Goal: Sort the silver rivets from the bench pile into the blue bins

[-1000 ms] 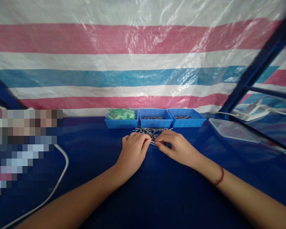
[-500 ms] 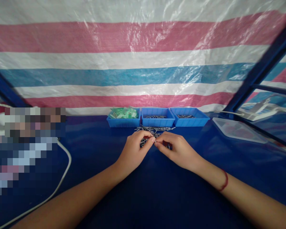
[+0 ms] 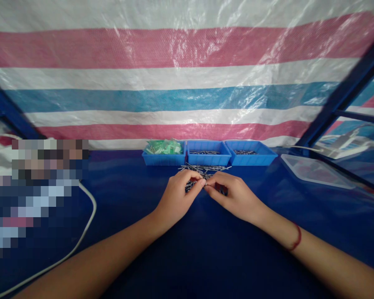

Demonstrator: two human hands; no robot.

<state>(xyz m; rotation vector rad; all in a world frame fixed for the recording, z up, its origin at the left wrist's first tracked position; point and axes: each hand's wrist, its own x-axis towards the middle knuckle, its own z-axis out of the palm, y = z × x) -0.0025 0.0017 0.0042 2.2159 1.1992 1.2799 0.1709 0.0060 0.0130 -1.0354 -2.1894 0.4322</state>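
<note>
Left hand [image 3: 176, 195] and right hand [image 3: 240, 196] met at the fingertips, pinching a small piece [image 3: 205, 183] between them; details too fine to make out. Piece was at the near side of a heap of loose metal pins [image 3: 205, 167] on the counter [image 3: 187, 257]. Just beyond, middle bin [image 3: 209, 160] and right bin [image 3: 254, 160] held more pins; left bin [image 3: 164, 160] held green packets [image 3: 163, 147]. Judged partway: one piece in handling, many pins loose. Share finished could not be told; bin contents gave no clear measure.

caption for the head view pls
Two hands meet fingertip to fingertip over loose metal pins, with three blue bins behind.
</note>
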